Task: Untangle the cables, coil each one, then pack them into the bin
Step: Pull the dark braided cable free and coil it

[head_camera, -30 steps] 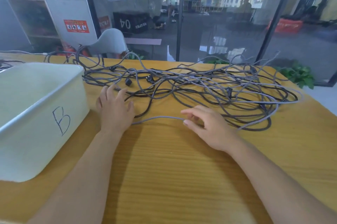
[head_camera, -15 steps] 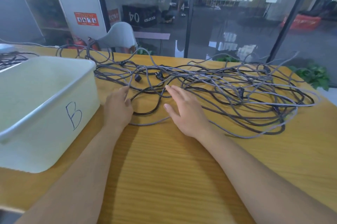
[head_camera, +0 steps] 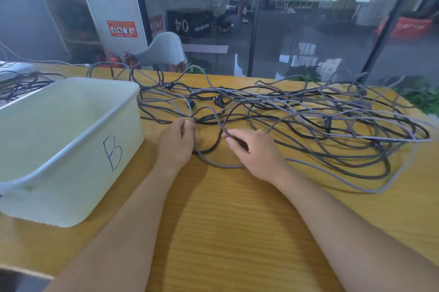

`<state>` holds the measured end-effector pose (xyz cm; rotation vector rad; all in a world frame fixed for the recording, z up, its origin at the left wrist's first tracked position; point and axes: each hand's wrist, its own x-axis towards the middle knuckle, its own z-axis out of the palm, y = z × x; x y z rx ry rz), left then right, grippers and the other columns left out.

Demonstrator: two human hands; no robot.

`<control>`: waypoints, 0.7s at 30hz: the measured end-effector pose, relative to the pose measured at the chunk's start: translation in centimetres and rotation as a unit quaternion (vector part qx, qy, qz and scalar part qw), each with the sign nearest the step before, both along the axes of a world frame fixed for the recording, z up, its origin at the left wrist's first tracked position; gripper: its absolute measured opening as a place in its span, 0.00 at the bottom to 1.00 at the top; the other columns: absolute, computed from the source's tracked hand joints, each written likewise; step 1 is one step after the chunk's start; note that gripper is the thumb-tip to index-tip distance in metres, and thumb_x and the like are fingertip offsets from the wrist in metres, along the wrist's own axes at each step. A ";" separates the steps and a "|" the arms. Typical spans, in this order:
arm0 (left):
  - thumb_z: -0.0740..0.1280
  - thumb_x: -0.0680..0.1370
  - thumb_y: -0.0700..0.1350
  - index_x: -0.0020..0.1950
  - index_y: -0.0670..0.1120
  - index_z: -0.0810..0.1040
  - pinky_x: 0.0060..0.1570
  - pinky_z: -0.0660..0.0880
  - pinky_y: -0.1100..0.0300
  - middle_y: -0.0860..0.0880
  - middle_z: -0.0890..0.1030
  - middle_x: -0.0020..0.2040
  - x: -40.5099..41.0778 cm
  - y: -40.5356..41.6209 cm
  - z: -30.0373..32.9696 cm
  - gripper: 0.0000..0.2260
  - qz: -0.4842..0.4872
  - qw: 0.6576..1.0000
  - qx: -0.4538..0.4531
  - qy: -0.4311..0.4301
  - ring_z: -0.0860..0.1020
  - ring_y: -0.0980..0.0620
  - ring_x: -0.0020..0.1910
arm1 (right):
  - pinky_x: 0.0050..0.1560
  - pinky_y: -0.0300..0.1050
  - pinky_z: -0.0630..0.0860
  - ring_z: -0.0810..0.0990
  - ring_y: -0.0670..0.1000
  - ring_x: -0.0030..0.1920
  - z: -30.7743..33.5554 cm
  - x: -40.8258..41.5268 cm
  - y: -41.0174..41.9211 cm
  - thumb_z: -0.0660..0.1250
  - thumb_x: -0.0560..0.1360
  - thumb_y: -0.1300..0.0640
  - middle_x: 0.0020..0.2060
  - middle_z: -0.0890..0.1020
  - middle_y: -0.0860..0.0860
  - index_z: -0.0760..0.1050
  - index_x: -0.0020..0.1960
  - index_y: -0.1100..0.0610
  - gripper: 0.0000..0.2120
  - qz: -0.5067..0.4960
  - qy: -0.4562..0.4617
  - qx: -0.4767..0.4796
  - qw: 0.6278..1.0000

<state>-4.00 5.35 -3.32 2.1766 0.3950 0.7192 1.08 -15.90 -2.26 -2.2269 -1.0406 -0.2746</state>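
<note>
White bin (head_camera: 78, 173) marked B, nothing visible inside; both hands' fingers (head_camera: 190, 125) pinching grey cable (head_camera: 209, 161)

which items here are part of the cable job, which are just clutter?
Job:
- tangle of grey and black cables spread over the table
- white bin marked B, nothing visible inside
- left hand and right hand, each pinching a grey cable

Lying about:
- second cable bundle behind the bin
- grey chair beyond the table
- wooden table

A wooden table (head_camera: 237, 232) carries a white bin (head_camera: 71, 149) beside tangled cables (head_camera: 308, 120).
</note>
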 end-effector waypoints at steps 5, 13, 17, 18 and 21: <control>0.59 0.86 0.53 0.58 0.50 0.82 0.55 0.79 0.53 0.53 0.84 0.49 0.3 -0.2 0.5 0.14 -0.016 0.997 -0.080 -0.009 0.81 0.57 0.50 | 0.48 0.42 0.67 0.71 0.49 0.34 0.2 -0.9 -5.4 0.63 0.81 0.51 0.32 0.74 0.47 0.74 0.38 0.50 0.13 -0.012 -0.062 -0.052 0.997; 0.68 0.82 0.48 0.64 0.51 0.83 0.47 0.72 0.60 0.54 0.81 0.61 0.3 -1.4 0.0 0.11 -0.026 0.988 0.150 0.027 0.78 0.54 0.45 | 0.33 0.39 0.68 0.75 0.46 0.31 1.3 -1.7 -9.2 0.64 0.84 0.49 0.33 0.82 0.44 0.86 0.50 0.51 0.13 -0.013 0.062 0.105 0.992; 0.69 0.81 0.49 0.60 0.54 0.84 0.40 0.69 0.61 0.57 0.82 0.52 0.4 -1.4 -0.1 0.09 -0.020 0.978 0.202 0.055 0.77 0.56 0.44 | 0.35 0.46 0.72 0.78 0.50 0.34 2.4 -1.6 -9.4 0.62 0.86 0.51 0.36 0.83 0.48 0.85 0.57 0.50 0.12 -0.071 0.025 0.186 0.980; 0.70 0.81 0.49 0.59 0.53 0.85 0.37 0.67 0.63 0.58 0.81 0.49 0.4 -1.3 0.0 0.08 -0.019 0.977 0.205 0.049 0.74 0.58 0.40 | 0.34 0.43 0.70 0.76 0.48 0.33 2.6 -1.5 -9.7 0.63 0.86 0.53 0.35 0.82 0.46 0.84 0.57 0.50 0.11 -0.079 0.029 0.191 0.978; 0.71 0.81 0.46 0.56 0.52 0.86 0.38 0.63 0.70 0.61 0.77 0.42 0.1 -1.5 0.3 0.06 -0.039 0.978 0.204 0.016 0.71 0.63 0.37 | 0.35 0.48 0.72 0.76 0.49 0.33 2.6 -0.9 -10.7 0.64 0.85 0.56 0.32 0.80 0.47 0.83 0.56 0.47 0.10 -0.067 0.070 0.138 0.986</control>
